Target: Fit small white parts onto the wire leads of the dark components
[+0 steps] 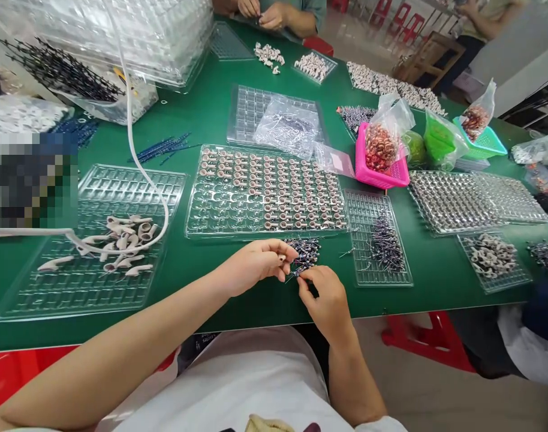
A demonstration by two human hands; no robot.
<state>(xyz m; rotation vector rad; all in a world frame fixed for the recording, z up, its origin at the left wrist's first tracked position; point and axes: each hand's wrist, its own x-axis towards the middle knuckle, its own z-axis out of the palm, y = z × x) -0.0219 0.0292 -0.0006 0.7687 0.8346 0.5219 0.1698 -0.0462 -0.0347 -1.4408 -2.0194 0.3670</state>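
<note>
My left hand is closed around a small beige plastic shell, which peeks out between thumb and fingers. Close beside it, my right hand pinches a small dark component with thin wire leads. Both hands are just in front of a heap of such dark components on the green table. Behind them lies a clear blister tray, with small beige shells filling its right columns and upper left pockets. Left of my forearm, loose curved beige shells rest on another clear tray.
A white cable loops over the left tray. To the right, a clear tray carries more wired components. Behind it stands a pink basket with a bag of reddish parts. Stacked trays rise at back left. A co-worker's hands work across the table.
</note>
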